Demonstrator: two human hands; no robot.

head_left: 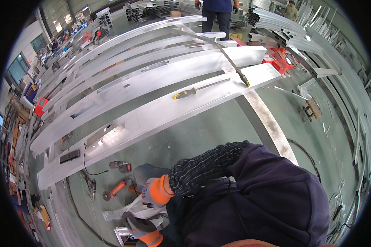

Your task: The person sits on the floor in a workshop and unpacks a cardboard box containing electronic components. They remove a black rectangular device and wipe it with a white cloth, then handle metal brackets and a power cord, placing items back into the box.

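My right hand (156,192), in a grey glove with an orange cuff, is closed on a crumpled whitish plastic bag (131,207). Below it, my left hand (141,227) wears the same kind of glove, its dark fingers apart beside the bag's lower edge. A white frame-like piece (121,235) lies under the left hand, partly covered. On the floor beyond the bag are an orange angle grinder (116,189) and a cordless drill (120,166). A second power tool (90,185) lies farther left.
Long pale metal beams (152,125) stretch across supports ahead. On the nearest lie a yellow-handled screwdriver (185,94), a black phone-like slab (69,156) and a metal plate (107,138). A small wooden stool (311,109) stands right. Another person (217,16) stands behind the beams. Cables (76,210) cross the floor.
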